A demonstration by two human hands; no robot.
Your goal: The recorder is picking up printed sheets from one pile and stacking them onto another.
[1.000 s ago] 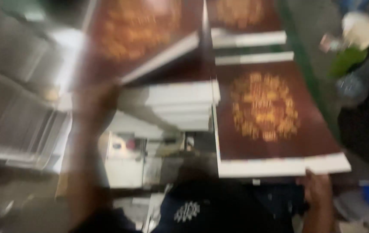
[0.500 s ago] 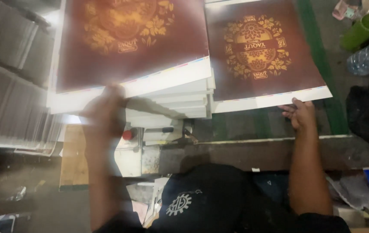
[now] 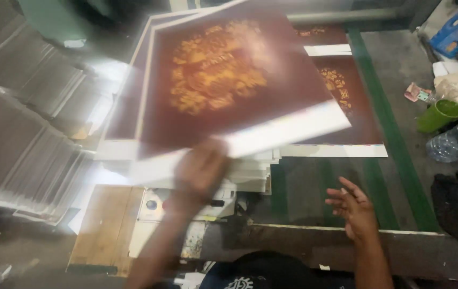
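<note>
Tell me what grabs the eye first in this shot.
A big maroon printed sheet with a gold ornament fills the upper middle, blurred and lifted at its white edge by the left hand. Under it sits a stack of sheets, and another maroon sheet lies flat to the right. The right hand hovers open over the green-striped table, with a green cup at far right.

just 1 view here, a head cam looking steeply down and forward over the work table [image 3: 395, 160], pretty close in. left hand [image 3: 199, 171] and right hand [image 3: 354, 206] sit low in frame, the person's own dark shirt [image 3: 271, 273] at the bottom edge.
</note>
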